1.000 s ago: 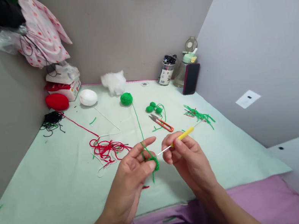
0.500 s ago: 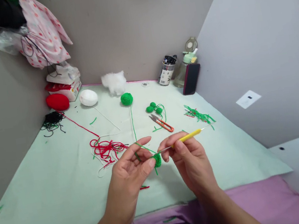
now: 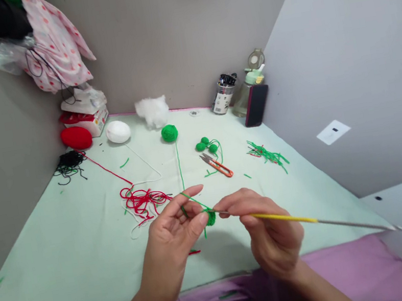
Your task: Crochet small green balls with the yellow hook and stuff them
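Note:
Between thumb and fingers, my left hand [image 3: 177, 227] pinches a small green crochet piece [image 3: 210, 217]. Green yarn runs over my left index finger and back to a green yarn ball [image 3: 169, 133]. My right hand [image 3: 271, 229] grips a crochet hook [image 3: 285, 217] with a yellow handle. The hook's tip meets the upper edge of the crochet piece, and its rear metal end points down to the right. A short green tail hangs below the piece. Beyond my hands lie orange-handled thread snips [image 3: 217, 165] and several small green crocheted balls [image 3: 201, 146].
Tangled red yarn [image 3: 144, 202] lies left of my hands. Farther back are a red yarn ball [image 3: 76, 138], a white yarn ball [image 3: 118, 132], black yarn [image 3: 70, 164] and white stuffing [image 3: 153, 112]. Green scraps [image 3: 267, 153], a phone [image 3: 257, 105] and a bottle [image 3: 242, 99] stand or lie right.
My right hand has turned and dropped slightly, so the hook's rear end swung from pointing up-right to down-right. The green piece's tail shifted left. My left hand stays nearly still.

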A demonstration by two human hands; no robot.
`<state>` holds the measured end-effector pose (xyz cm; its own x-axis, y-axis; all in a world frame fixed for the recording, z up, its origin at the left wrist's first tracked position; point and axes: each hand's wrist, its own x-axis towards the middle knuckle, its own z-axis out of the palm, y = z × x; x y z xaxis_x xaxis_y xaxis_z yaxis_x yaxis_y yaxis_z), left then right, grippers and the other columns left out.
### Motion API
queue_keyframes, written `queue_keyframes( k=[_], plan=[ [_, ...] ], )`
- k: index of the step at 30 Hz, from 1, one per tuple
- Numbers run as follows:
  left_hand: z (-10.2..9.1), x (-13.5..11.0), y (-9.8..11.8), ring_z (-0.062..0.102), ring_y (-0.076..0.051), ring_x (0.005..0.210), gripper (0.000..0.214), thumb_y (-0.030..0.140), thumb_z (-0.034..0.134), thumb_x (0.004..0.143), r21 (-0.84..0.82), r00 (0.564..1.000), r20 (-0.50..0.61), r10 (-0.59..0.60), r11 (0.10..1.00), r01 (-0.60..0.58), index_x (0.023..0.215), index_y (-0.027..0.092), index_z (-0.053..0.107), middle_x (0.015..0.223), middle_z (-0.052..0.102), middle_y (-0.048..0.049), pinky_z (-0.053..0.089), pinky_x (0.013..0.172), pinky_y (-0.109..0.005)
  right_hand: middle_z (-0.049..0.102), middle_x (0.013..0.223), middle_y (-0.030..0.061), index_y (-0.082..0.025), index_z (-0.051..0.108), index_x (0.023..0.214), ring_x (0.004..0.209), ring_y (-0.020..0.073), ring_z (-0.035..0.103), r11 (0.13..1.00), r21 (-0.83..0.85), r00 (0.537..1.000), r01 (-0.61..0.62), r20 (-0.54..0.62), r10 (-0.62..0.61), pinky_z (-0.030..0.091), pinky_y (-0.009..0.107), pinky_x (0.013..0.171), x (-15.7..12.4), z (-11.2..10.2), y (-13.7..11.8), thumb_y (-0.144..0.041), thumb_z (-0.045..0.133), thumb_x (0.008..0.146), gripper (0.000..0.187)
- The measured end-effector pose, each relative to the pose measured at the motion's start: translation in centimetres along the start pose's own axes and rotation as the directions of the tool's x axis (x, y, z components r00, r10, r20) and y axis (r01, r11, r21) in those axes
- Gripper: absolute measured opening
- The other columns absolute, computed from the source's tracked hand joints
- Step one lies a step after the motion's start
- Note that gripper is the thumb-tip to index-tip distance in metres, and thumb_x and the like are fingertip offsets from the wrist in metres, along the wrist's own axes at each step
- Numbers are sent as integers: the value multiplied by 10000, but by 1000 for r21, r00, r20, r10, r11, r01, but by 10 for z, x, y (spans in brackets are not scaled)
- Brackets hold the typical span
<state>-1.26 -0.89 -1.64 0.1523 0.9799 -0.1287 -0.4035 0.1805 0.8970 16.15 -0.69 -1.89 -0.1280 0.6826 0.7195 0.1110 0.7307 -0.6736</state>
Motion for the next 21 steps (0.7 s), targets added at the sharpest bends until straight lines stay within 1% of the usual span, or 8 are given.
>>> queue_keyframes(
  k=[2, 10, 13, 15, 17, 18, 19, 21],
  plan=[
    [0, 0, -1, 616, -107, 830, 362, 300, 853, 840, 9, 1000, -7, -3, 1000, 3, 1193, 340, 779, 855, 655, 34, 506, 762, -188, 785, 1046, 90, -225, 708, 1212, 954, 217, 730, 998, -43, 999, 50, 17, -49, 594, 377, 773, -2, 0, 0, -94, 519, 1036, 289],
    [1, 0, -1, 640, -128, 866, 379, 288, 860, 819, 121, 995, -88, 47, 992, -36, 1186, 343, 781, 858, 659, 30, 522, 750, -184, 783, 1012, 98, -205, 695, 1201, 941, 214, 746, 990, -105, 994, 94, 72, -87, 610, 362, 756, 1, -2, 0, -100, 515, 1033, 268],
    [4, -2, -1, 623, -147, 887, 383, 297, 870, 804, 148, 991, -112, 74, 987, -57, 1177, 332, 790, 894, 668, 11, 524, 735, -196, 781, 1011, 99, -211, 706, 1200, 905, 203, 745, 962, -223, 984, 159, 109, -138, 623, 335, 722, 1, -1, -1, -100, 531, 1024, 271],
    [5, -3, -1, 601, -134, 841, 446, 304, 880, 793, 79, 994, -96, 53, 996, -46, 1225, 332, 775, 886, 661, 9, 517, 720, -194, 782, 1047, 105, -212, 726, 1198, 929, 205, 744, 889, -387, 966, 246, 174, -192, 632, 326, 752, -2, 1, -1, -77, 602, 986, 281],
    [5, -2, 0, 566, -104, 743, 526, 329, 892, 780, -74, 998, -31, -54, 996, 52, 1286, 318, 750, 825, 635, 18, 501, 676, -184, 782, 1080, 108, -218, 743, 1208, 985, 216, 745, 798, -510, 945, 321, 226, -235, 632, 322, 805, -4, 2, -1, -36, 669, 934, 337],
    [5, -1, 1, 519, -79, 661, 544, 341, 895, 774, -159, 992, 23, -127, 979, 129, 1295, 295, 748, 759, 600, 32, 487, 642, -178, 781, 1089, 107, -226, 746, 1219, 1004, 221, 744, 786, -523, 943, 329, 223, -246, 631, 323, 814, -5, 3, 0, -31, 678, 927, 357],
    [5, 0, 3, 443, -51, 576, 537, 342, 896, 772, -235, 979, 74, -192, 950, 204, 1285, 265, 756, 680, 541, 55, 469, 604, -170, 781, 1089, 103, -239, 745, 1231, 1003, 223, 743, 810, -498, 950, 309, 192, -245, 630, 328, 806, -5, 4, 0, -43, 668, 939, 359],
    [4, 3, 6, 269, -14, 482, 459, 306, 891, 778, -330, 958, 135, -254, 900, 285, 1214, 206, 791, 585, 413, 101, 438, 548, -157, 782, 1051, 85, -265, 746, 1231, 952, 216, 735, 923, -346, 986, 169, 68, -154, 619, 343, 772, -4, 5, 1, -93, 613, 992, 323]
  ],
)
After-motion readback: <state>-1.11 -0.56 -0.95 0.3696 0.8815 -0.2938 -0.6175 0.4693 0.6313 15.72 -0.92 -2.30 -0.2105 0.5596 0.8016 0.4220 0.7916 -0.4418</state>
